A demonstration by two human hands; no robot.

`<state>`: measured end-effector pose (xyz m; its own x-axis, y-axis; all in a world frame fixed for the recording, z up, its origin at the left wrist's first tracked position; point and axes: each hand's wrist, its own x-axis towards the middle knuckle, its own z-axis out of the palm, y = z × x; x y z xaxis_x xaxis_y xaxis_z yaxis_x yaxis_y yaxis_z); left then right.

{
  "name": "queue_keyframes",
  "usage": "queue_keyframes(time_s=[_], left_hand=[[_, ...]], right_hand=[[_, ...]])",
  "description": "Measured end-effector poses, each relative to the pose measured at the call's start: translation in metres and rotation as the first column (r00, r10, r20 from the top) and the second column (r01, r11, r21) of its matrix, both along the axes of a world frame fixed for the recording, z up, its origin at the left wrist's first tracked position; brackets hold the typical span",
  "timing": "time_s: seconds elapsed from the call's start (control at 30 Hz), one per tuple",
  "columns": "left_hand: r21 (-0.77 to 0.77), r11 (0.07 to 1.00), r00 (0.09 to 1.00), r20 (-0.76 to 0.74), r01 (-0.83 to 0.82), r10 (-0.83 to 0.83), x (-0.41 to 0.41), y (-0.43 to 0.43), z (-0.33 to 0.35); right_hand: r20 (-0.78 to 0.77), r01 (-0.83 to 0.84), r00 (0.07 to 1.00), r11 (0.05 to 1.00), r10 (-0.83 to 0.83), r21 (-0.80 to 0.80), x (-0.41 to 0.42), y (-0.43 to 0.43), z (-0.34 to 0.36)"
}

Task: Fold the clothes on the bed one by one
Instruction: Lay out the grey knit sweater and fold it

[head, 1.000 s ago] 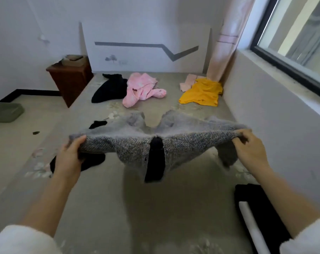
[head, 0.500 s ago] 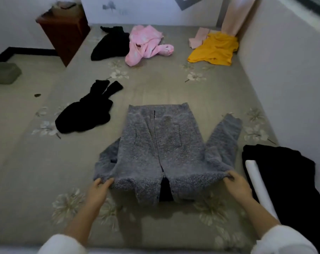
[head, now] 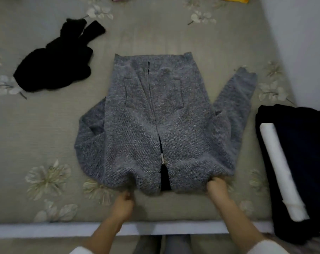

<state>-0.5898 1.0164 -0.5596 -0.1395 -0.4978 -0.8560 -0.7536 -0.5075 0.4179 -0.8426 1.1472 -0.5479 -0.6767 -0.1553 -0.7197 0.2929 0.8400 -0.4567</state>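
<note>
The grey cardigan is spread zip-up on the bed, not yet folded, its near edge pinched by the left hand and the right hand. One black garment is left crumpled; a dark pile at the right is judged already folded.

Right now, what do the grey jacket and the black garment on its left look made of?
The grey jacket: thick matte knit, likely wool or a blend; pebbly stitches, fuzzy edges. Its zip pull glints pale, probably metal. The black garment: soft, matte, slightly fuzzy outline; too dark to tell the fibre.
</note>
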Motion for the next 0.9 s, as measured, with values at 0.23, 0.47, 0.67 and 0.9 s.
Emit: queue_keyframes(time_s=[0.23,0.47,0.67,0.9], left_hand=[[-0.393,0.521,0.651,0.398,0.758,-0.647,-0.008,0.005,-0.023],[-0.634,0.639,0.832,0.014,0.436,-0.554,-0.032,-0.017,0.020],[-0.343,0.914,0.916,-0.254,0.215,-0.311,-0.030,-0.045,0.056],[0.649,0.733,0.966,-0.254,0.201,-0.040,0.012,0.014,0.034]], right_hand=[[-0.029,-0.609,0.747,0.701,0.664,0.372,0.014,0.020,-0.031],[-0.315,-0.499,0.833,0.864,0.456,-0.070,-0.007,-0.010,0.004],[-0.010,-0.214,0.976,0.943,0.218,-0.254,-0.030,-0.014,0.049],[0.732,0.007,0.672,0.987,0.113,-0.158,0.028,0.055,0.026]])
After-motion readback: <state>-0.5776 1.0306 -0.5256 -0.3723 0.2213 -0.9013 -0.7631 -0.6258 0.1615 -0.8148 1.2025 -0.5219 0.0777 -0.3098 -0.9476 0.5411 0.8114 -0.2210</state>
